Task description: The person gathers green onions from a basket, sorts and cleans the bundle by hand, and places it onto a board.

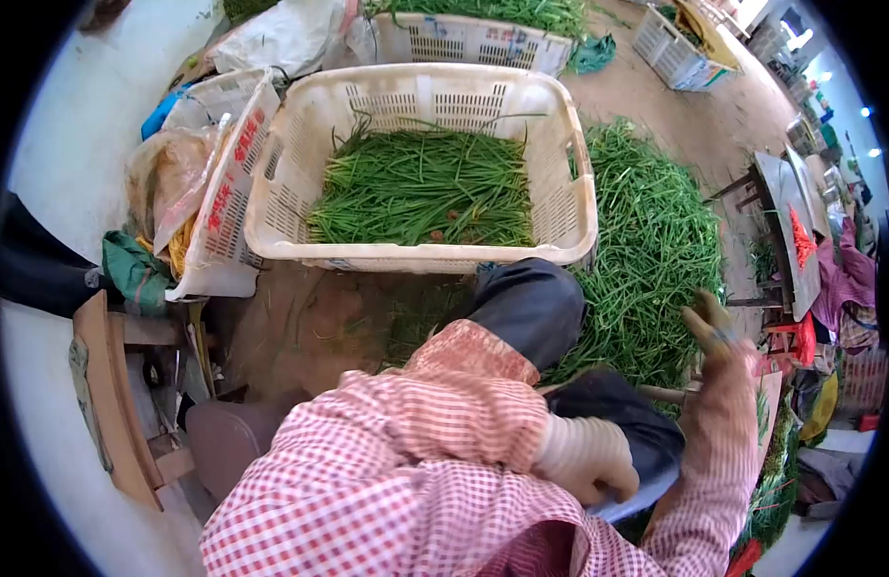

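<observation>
Two hands: right hand fingers apart, by pile; left hand curled, can't tell if gripping
Pile: right of crate
Risk: stalks look tangled, yanking might snap some

You wore a red-and-white checked fabric top and smooth black trousers. Your left hand was gloved in cream; your right hand showed yellowish tan. The rectangular slotted off-white plastic crate framed long, slender, deep green leaves. The loose leafy heap was bright green. The white plastic side crate bore red characters.
</observation>
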`<state>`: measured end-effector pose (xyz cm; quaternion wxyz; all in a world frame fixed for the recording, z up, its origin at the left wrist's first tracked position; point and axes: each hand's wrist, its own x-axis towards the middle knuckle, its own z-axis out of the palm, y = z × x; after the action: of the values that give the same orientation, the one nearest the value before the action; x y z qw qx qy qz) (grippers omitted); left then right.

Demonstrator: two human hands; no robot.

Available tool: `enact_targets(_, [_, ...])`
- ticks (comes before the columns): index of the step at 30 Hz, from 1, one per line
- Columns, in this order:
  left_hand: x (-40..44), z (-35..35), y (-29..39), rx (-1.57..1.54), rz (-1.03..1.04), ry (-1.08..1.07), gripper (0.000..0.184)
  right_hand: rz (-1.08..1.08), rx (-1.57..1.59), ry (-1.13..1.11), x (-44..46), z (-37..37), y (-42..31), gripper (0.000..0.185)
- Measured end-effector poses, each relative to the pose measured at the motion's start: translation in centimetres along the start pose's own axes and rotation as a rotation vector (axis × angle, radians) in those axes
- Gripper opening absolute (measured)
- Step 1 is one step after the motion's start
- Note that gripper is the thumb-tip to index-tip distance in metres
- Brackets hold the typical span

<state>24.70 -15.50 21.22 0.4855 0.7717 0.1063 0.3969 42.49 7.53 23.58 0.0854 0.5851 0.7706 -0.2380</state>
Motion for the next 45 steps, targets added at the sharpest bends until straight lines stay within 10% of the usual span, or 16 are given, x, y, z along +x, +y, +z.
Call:
enact_targets(5, [-6.8, -10.1, -0.7, 0.006, -0.023, 0.408, 0.013, 0.006, 0.001, -0.138, 10.1, 5.5, -13.4, 0.079])
enact_targets(11, [-18.3, -23.4, -11.0, 0.382, -0.722, 0.876, 0.015, -0.017, 0.346, -0.147, 21.2, 12.8, -14.9, 0.071])
enact_targets(14, [-21.2, -29.2, -18.1, 0.617, -1.407, 0.550, 0.034, -0.187, 0.481, 0.016, 21.1, 14.7, -14.0, 0.056])
enact_targets(22, [-19.4, -33.9, -32.7, 1.000, -1.608, 0.225, 0.114, -0.196, 0.880, -0.024, 20.8, 15.0, -13.9, 0.053])
enact_targets(29, [-20.9, -36.4, -35.7, 1.229, -1.687, -0.119, 0.104, -0.152, 0.867, -0.023, 20.7, 14.6, -13.9, 0.058])
enact_targets(34, [-26.8, -29.9, -40.8, 1.469, -1.369, 0.380, 0.081, -0.124, 0.841, 0.072, 20.4, 15.3, -13.9, 0.058])
enact_targets(41, [-22.2, -38.6, -36.0, 0.678, -1.725, 0.117, 0.075, -0.090, 0.966, 0.010, 20.4, 15.2, -14.1, 0.058])
enact_targets(45, [-22.3, -34.6, -36.8, 1.003, -1.609, 0.154, 0.075, -0.072, 0.891, -0.008, 20.5, 15.2, -13.8, 0.057])
